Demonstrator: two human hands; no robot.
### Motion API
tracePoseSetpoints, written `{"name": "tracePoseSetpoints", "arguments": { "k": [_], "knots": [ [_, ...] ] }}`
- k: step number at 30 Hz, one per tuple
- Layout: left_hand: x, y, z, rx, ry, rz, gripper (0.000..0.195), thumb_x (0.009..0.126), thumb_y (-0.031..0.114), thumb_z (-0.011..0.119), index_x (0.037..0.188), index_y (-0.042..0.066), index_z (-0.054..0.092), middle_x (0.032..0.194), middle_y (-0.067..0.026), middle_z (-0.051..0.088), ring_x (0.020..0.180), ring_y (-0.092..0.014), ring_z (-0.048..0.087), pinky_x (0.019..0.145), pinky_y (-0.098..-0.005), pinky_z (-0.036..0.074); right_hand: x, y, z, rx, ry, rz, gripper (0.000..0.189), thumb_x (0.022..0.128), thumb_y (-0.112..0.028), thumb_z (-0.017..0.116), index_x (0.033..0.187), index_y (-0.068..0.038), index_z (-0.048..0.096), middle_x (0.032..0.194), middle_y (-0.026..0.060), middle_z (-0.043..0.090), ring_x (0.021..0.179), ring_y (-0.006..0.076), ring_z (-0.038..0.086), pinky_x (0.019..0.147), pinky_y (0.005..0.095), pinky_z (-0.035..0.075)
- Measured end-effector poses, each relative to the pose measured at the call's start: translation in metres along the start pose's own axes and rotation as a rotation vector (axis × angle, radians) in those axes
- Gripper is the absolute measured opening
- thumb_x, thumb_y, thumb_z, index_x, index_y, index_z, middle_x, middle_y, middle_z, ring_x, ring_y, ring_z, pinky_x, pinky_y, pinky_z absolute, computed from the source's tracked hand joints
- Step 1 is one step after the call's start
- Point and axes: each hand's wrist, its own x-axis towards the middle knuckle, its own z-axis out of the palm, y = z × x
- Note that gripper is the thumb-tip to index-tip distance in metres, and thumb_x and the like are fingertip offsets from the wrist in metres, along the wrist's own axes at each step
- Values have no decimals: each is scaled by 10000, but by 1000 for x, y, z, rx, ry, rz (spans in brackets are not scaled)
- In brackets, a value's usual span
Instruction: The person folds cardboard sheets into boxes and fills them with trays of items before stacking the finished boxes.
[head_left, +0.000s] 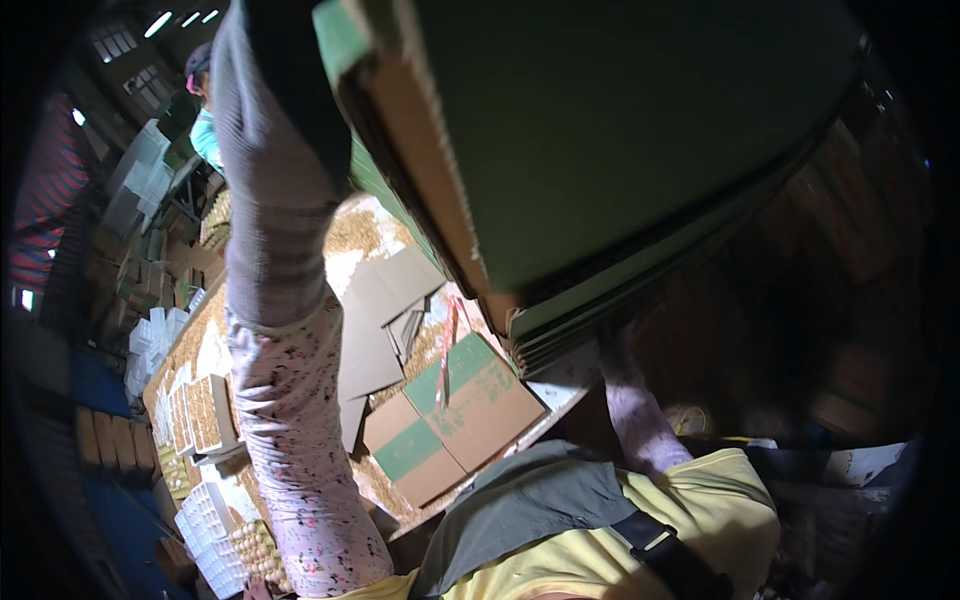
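Observation:
A thick stack of flattened green and brown cardboard cartons (637, 165) looms tilted, close before me, above the table. My left arm, in a floral sleeve and grey knit cuff, stretches up beside it; the left hand is out of view. In shadow, my right hand (619, 341) holds the stack at its lower edge, its fingers hidden. Below the stack, a flat green and brown carton (480, 405) lies at the table's near edge. A pink strap (448, 345) trails over it. Plain grey-brown cardboard sheets (375, 322) lie beyond.
The table (214, 345) is strewn with brown, husk-like loose material. White trays (199, 412) filled with it stand left, near an egg tray (259, 551) and pale plastic trays (206, 525). A hand (256, 589) shows at the bottom edge. Another person (202, 135) is at the far left.

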Motion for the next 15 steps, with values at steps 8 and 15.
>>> {"name": "tracePoseSetpoints", "arguments": {
  "k": [8, 15],
  "knots": [
    [-29, -22, -25, 71, -162, -156, 444, 930, 195, 540, 1316, -23, 511, 1246, -180, 588, 1097, -335, 589, 936, -410, 490, 10, 33, 0, 52, 193, 14, 597, 1008, -515, 382, 1487, -163, 324, 1461, 51, 394, 1288, 218, 409, 1064, 371, 361],
    [-57, -94, -22, 174, -298, -218, 456, 961, 283, 522, 1325, 8, 518, 1263, -159, 587, 1109, -321, 584, 942, -403, 488, 54, 64, 5, 49, 194, -11, 559, 989, -483, 435, 1436, -152, 377, 1373, 52, 445, 1210, 207, 446, 1010, 355, 387]
  ]
}}
